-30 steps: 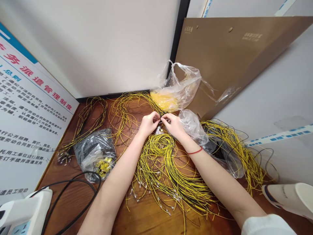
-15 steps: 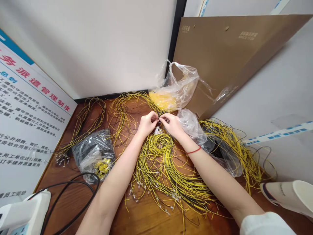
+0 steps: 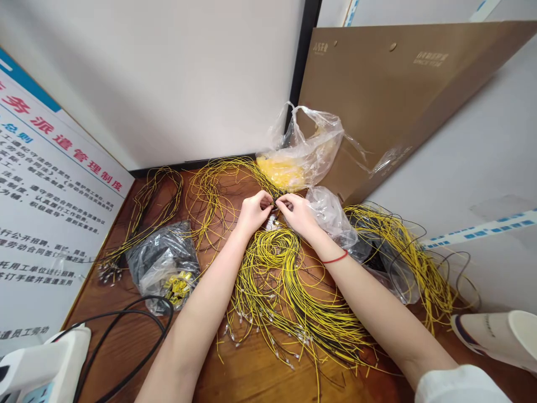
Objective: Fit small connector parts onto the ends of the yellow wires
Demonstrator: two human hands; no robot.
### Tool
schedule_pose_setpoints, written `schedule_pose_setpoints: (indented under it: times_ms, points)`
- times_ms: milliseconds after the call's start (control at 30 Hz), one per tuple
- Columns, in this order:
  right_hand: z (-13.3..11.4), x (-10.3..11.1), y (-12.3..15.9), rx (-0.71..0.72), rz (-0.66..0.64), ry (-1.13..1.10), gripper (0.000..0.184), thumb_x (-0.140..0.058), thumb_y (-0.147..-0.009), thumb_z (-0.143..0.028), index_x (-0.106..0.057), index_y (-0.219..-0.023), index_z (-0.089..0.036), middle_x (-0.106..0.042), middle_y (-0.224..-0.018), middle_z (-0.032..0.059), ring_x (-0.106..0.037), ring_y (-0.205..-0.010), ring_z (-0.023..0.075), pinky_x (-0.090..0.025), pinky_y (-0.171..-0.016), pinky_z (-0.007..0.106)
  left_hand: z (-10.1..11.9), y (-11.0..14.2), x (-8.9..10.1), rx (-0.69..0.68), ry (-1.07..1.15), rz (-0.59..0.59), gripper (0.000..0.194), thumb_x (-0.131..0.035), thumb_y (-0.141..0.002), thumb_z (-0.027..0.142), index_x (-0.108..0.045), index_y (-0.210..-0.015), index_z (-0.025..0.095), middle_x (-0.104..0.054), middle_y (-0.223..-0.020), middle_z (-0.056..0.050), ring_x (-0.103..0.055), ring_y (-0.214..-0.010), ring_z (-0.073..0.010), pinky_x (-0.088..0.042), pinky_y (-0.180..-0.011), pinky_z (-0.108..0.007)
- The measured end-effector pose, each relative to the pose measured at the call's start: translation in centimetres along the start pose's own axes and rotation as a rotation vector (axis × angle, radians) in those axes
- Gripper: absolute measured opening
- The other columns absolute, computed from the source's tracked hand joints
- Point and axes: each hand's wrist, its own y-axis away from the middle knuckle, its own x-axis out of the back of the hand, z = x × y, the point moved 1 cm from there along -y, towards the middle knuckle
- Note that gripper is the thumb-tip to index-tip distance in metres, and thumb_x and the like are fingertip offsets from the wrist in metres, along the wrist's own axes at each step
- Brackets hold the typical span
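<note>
So the left hand (image 3: 253, 213) and right hand (image 3: 297, 215) are pinched in close together, fingertips nearly meeting and clenched on a thin dark wire (image 3: 274, 205). It's too small to see exactly how it's held, tbh. Right under them is a small silver metal piece (image 3: 272, 224), and below that a big tangled heap of thin yellow-and-black wires (image 3: 268, 285) sprawls across the brown wooden tabletop (image 3: 251, 383), with tiny metal ends (image 3: 235, 330) along its lower edge.

More loops of the same wire sit around it: one bunch (image 3: 210, 201) just behind the left hand, another (image 3: 155, 207) further left, and a third (image 3: 398, 252) on the right. A crumpled clear plastic bag (image 3: 327, 215) sits just beside the right hand, and a second clear bag full of yellow stuff (image 3: 300, 157) is behind the hands against the wall. Over on the left there's a dark plastic bag with small yellow parts (image 3: 178, 288) in it.

There's a red string bracelet (image 3: 335, 258) on the right wrist. Around the edges you've got a white power strip (image 3: 42, 358) with a black cable (image 3: 126, 319), a tilted brown board (image 3: 377, 101), a wall poster with Chinese text (image 3: 50, 168) and a white slipper (image 3: 495, 341).
</note>
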Motion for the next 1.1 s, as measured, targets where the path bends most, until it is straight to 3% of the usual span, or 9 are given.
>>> schedule_pose_setpoints:
  times_ms: [233, 533, 733, 1100]
  points:
    - [0.0, 0.1, 0.1, -0.009, 0.04, -0.036, 0.017, -0.052, -0.086, -0.026, -0.068, -0.085, -0.019, -0.069, -0.082, 0.005, -0.062, -0.074, 0.0174, -0.049, -0.07, 0.031, 0.0, 0.0, 0.0, 0.003, 0.007, 0.006, 0.015, -0.063, -0.07, 0.006, -0.057, -0.076, 0.018, -0.069, -0.074, 0.001, -0.067, -0.067, -0.0121, -0.055, -0.067, -0.024]
    - [-0.2, 0.0, 0.1, 0.033, 0.031, 0.01, 0.028, -0.05, -0.078, -0.011, -0.072, -0.092, -0.019, -0.071, -0.084, 0.0046, -0.064, -0.077, 0.0181, -0.05, -0.076, 0.034, -0.2, 0.0, 0.0, 0.044, 0.072, 0.019, 0.017, -0.065, -0.07, 0.005, -0.057, -0.076, 0.019, -0.069, -0.072, 0.002, -0.069, -0.072, -0.014, -0.056, -0.073, -0.027]
    - [-0.1, -0.1, 0.2, 0.016, 0.044, -0.036, 0.026, -0.05, -0.079, -0.013, -0.071, -0.092, -0.02, -0.072, -0.088, 0.0049, -0.065, -0.08, 0.0187, -0.051, -0.078, 0.035, 0.1, -0.1, 0.1, 0.057, 0.078, 0.032, 0.015, -0.066, -0.07, 0.008, -0.058, -0.077, 0.019, -0.07, -0.073, 0.001, -0.069, -0.071, -0.014, -0.056, -0.071, -0.027]
    - [1.1, -0.1, -0.1, -0.148, 0.163, -0.282, 0.021, -0.047, -0.081, -0.017, -0.063, -0.094, -0.017, -0.069, -0.084, 0.0056, -0.065, -0.074, 0.0165, -0.053, -0.075, 0.033, 0.9, 0.0, 0.2, -0.015, 0.003, -0.004, 0.015, -0.068, -0.071, 0.014, -0.059, -0.082, 0.018, -0.072, -0.076, -0.002, -0.069, -0.071, -0.0147, -0.053, -0.065, -0.024]
